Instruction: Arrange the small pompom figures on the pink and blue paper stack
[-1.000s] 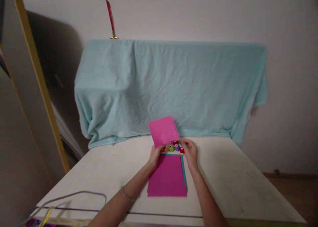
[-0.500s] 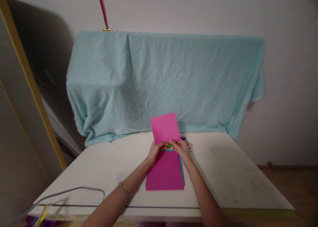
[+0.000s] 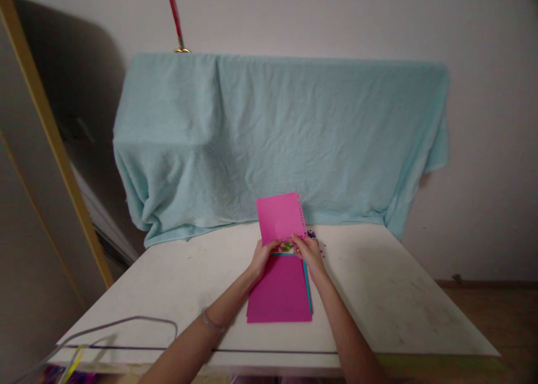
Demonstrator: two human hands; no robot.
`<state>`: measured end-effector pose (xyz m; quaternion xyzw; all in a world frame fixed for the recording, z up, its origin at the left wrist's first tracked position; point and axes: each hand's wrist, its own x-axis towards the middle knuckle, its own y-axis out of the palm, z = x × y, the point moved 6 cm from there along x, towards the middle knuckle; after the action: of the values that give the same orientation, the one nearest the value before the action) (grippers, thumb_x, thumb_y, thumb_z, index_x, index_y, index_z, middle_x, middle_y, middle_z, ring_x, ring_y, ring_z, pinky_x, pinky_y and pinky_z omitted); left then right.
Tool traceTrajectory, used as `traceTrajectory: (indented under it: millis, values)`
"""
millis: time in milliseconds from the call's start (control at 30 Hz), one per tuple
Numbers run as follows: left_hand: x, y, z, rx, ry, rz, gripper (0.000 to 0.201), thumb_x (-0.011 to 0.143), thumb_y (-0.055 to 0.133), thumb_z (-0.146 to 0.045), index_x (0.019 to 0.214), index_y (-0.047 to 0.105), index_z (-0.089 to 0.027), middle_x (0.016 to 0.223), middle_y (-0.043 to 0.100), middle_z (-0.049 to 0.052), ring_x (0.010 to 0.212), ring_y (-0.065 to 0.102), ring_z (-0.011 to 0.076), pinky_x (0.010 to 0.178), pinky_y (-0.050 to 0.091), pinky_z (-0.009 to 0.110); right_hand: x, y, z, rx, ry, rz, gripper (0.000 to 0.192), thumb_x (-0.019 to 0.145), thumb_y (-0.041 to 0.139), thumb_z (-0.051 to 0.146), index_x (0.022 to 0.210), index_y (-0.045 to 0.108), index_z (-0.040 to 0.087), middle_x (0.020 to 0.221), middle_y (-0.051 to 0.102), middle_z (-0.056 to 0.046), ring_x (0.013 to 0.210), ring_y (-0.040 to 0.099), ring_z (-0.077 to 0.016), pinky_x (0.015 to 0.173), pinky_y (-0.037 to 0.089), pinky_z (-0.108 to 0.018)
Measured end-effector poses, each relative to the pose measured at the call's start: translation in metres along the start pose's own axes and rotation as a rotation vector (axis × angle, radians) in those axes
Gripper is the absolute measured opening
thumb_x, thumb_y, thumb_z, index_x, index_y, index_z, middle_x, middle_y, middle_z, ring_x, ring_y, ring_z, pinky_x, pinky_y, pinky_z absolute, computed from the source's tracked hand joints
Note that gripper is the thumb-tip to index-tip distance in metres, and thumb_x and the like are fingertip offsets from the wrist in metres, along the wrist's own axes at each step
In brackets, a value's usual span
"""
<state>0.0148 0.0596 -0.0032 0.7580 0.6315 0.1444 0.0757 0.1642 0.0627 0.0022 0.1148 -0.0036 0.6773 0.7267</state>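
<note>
Pink sheet (image 3: 279, 217), magenta stack (image 3: 279, 291), pale blue cloth (image 3: 277, 137)

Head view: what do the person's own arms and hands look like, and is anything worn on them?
Both forearms are bare, with no sleeves in view and no gloves. The left hand has a thin, pale bracelet around its wrist. The right hand and its wrist show no band, watch or ring that can be made out. No markings are visible.

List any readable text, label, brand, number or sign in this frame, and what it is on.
None can be read. The pink paper sheet held by the left hand and right hand, the paper stack, the light blue cloth and the white table all show no print.
</note>
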Motion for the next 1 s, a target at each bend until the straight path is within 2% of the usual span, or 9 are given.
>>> traceTrajectory:
  millis: [167, 333, 600, 767, 1000]
  values:
    - [0.0001, 0.0003, -0.0011, -0.001, -0.001, -0.006, 0.023, 0.075, 0.065, -0.033, 0.072, 0.070, -0.010, 0.072, 0.069, 0.009, 0.067, 0.061, 0.0174, 0.073, 0.045, 0.030, -0.0012, -0.0013, 0.0035, -0.008, -0.013, -0.013, 0.042, 0.066, 0.071, 0.056, 0.071, 0.065, 0.015, 0.059, 0.062, -0.003, 0.043, 0.046, -0.0118, 0.037, 0.026, -0.022]
    - [0.0005, 0.0002, -0.0014, 0.032, -0.009, -0.016, 0.023, 0.074, 0.066, -0.033, 0.073, 0.070, -0.011, 0.072, 0.069, 0.009, 0.067, 0.060, 0.0181, 0.071, 0.045, 0.030, -0.0040, 0.0035, 0.0065, -0.037, -0.011, 0.044, 0.037, 0.066, 0.073, 0.052, 0.070, 0.066, 0.016, 0.051, 0.057, -0.001, 0.043, 0.044, -0.0117, 0.039, 0.029, -0.023]
    - [0.0008, 0.0007, -0.0012, 0.050, -0.036, -0.037, 0.024, 0.071, 0.070, -0.034, 0.073, 0.070, -0.010, 0.073, 0.069, 0.010, 0.067, 0.060, 0.0183, 0.071, 0.046, 0.030, -0.0047, 0.0037, 0.0087, -0.080, -0.066, 0.044, 0.037, 0.068, 0.071, 0.053, 0.071, 0.068, 0.016, 0.053, 0.058, -0.001, 0.047, 0.049, -0.0142, 0.043, 0.036, -0.024]
    - [-0.0003, 0.0014, -0.0030, 0.053, 0.001, -0.024, 0.026, 0.074, 0.069, -0.036, 0.073, 0.069, -0.010, 0.072, 0.068, 0.010, 0.067, 0.060, 0.0176, 0.072, 0.046, 0.030, -0.0048, 0.0046, 0.0088, -0.069, -0.069, 0.052, 0.037, 0.068, 0.071, 0.053, 0.072, 0.069, 0.016, 0.055, 0.059, -0.002, 0.050, 0.052, -0.0157, 0.045, 0.040, -0.025]
    - [0.0000, 0.0006, -0.0034, 0.096, 0.019, -0.048, 0.030, 0.072, 0.072, -0.039, 0.079, 0.069, -0.010, 0.076, 0.069, 0.010, 0.067, 0.061, 0.0181, 0.068, 0.047, 0.030, -0.0041, 0.0052, 0.0085, -0.096, -0.086, 0.070, 0.039, 0.069, 0.069, 0.055, 0.065, 0.066, 0.016, 0.050, 0.056, -0.001, 0.046, 0.050, -0.0148, 0.044, 0.039, -0.025]
